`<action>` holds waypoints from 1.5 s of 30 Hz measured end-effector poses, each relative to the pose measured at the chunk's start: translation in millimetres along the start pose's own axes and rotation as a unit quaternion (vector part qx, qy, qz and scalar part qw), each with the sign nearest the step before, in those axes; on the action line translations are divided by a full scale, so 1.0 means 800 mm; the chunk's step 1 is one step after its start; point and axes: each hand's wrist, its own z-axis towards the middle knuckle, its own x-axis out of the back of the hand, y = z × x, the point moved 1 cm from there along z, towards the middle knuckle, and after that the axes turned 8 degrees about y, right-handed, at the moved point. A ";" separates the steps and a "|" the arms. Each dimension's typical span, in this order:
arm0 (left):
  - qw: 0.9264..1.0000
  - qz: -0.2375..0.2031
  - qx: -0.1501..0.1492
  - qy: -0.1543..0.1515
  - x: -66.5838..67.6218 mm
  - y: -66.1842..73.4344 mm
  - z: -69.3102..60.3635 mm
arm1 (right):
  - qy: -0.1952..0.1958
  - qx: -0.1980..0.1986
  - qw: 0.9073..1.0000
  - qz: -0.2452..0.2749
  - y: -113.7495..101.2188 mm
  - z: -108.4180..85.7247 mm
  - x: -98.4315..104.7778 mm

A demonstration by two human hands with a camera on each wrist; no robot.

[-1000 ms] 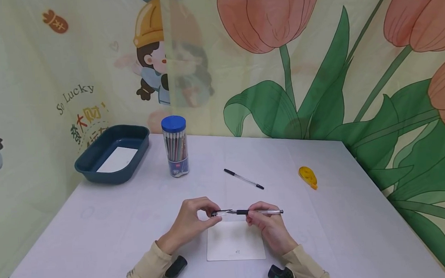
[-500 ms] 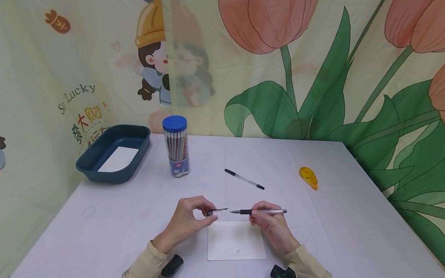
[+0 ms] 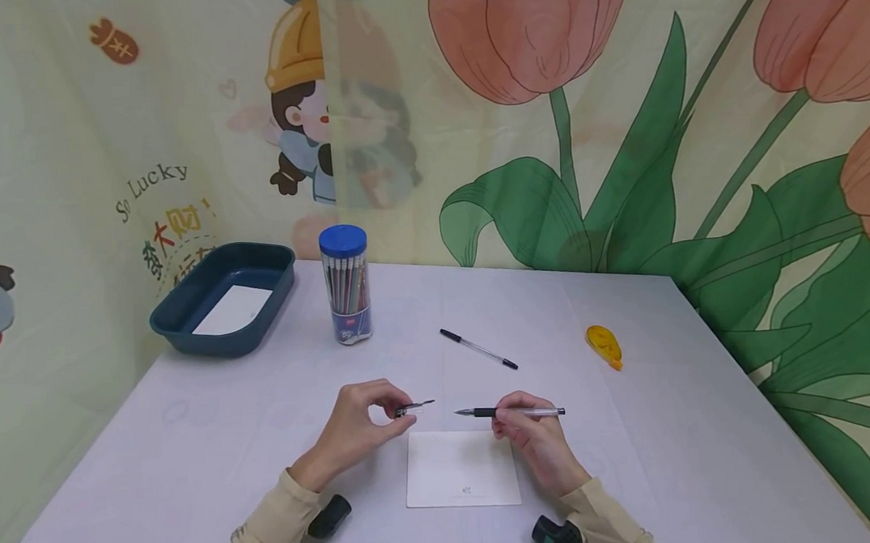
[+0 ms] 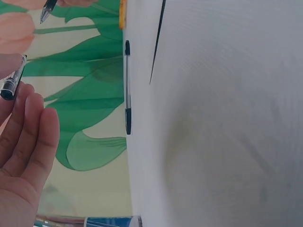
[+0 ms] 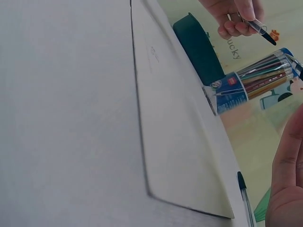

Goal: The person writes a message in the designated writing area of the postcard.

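Between thumb and fingers, my left hand pinches a clear pen cap with a dark clip pointing right. My right hand holds a pen with a black grip, its bare tip pointing left toward the cap. A gap separates tip and cap. Below both hands a white card with a small mark near its lower edge lies on the table. In the left wrist view the cap is between thumb and fingers; the right wrist view shows the card close up.
A capped pen lies beyond the hands, with a yellow correction-tape-like item to its right. At the back left stand a clear tub of pencils with a blue lid and a dark blue tray holding white paper.
The cap has come away from the pen tip: my left hand has moved left and slightly up with it, while my right hand has shifted a little right with the pen.
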 end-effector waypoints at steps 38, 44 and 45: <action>0.947 0.205 0.182 0.165 0.018 -0.042 0.004 | 0.011 -0.005 1.000 -0.016 0.004 0.000 -0.001; 0.943 0.214 0.204 0.153 0.020 -0.046 0.004 | 0.017 0.004 1.000 -0.013 0.004 -0.001 -0.001; 0.942 0.214 0.208 0.152 0.020 -0.047 0.004 | 0.016 0.005 1.000 -0.013 0.004 -0.002 -0.001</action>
